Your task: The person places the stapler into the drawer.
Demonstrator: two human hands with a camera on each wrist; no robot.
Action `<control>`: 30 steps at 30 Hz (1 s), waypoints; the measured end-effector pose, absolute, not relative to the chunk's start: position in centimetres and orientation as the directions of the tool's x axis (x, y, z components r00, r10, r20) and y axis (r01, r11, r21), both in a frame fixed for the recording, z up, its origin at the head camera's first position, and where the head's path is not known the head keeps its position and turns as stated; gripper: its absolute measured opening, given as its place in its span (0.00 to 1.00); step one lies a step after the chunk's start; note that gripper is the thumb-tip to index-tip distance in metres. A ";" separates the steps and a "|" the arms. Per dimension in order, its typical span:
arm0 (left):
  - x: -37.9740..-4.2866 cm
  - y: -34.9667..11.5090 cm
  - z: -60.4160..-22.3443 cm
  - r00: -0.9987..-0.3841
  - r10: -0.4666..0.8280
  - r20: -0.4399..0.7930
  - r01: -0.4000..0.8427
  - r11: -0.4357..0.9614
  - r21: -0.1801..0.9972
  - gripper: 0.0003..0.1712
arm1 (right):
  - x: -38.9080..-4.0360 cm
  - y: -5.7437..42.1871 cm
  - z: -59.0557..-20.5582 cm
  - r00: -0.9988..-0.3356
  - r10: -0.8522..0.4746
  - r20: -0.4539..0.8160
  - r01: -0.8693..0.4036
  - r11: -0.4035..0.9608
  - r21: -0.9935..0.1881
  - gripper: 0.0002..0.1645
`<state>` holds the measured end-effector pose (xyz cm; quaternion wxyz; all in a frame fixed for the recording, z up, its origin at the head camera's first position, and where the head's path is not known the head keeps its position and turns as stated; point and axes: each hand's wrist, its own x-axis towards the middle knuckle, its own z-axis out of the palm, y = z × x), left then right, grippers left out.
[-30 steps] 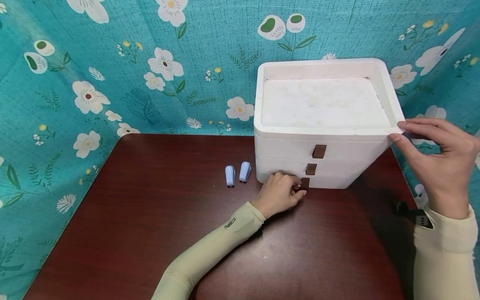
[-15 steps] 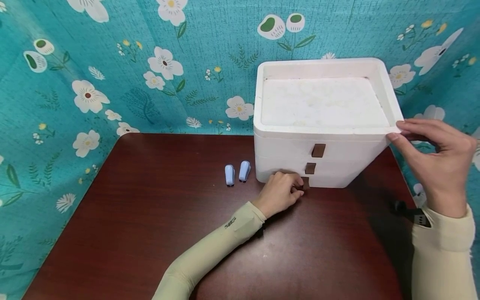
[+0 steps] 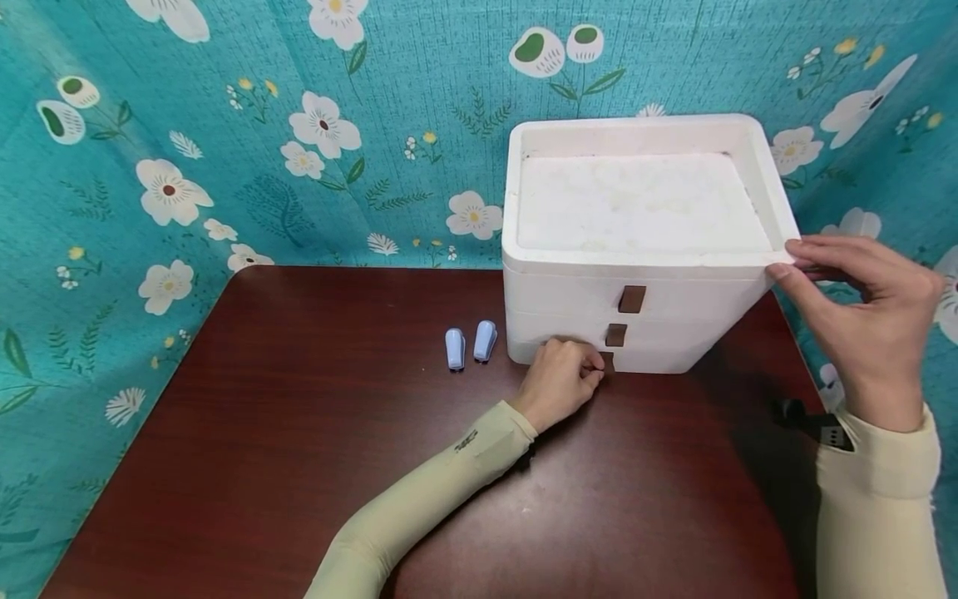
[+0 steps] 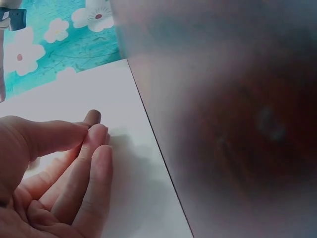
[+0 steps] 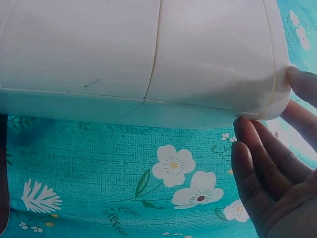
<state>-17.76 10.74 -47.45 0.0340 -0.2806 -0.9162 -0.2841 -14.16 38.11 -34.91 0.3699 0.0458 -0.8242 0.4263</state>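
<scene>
One brown tab [image 3: 609,361] is pinched by the left hand [image 3: 558,376]; the white drawer unit [image 3: 561,299], at upper right, is gripped at its corner by the right hand [image 3: 871,304]. Drawer-opening seems in hand, a braced outward pull called for. Its front is turned toward the bottom edge, long axis laid crosswise.

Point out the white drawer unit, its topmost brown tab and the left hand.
White drawer unit [image 3: 677,301]: head view, front wall.
Topmost brown tab [image 3: 632,299]: head view, front face.
Left hand [image 3: 559,378]: head view, back.

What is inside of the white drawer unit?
Nothing inside the white drawer unit shows: its drawers look closed. Only its recessed top lies open. The left hand pinches the lowest brown tab.
</scene>
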 end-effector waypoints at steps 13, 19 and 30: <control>-17.4 10.3 -47.1 -0.842 0.510 0.176 0.500 0.617 0.608 0.03 | -14.2 38.2 -35.0 -0.727 0.250 0.639 -0.384 0.624 -0.681 0.18; -16.3 9.8 -47.1 -0.828 0.535 0.167 0.519 0.619 0.589 0.04 | -14.2 38.3 -35.1 -0.728 0.244 0.641 -0.386 0.627 -0.677 0.18; -15.0 9.2 -47.4 -0.825 0.536 0.176 0.514 0.585 0.627 0.03 | -14.1 38.3 -35.2 -0.731 0.235 0.640 -0.385 0.633 -0.672 0.19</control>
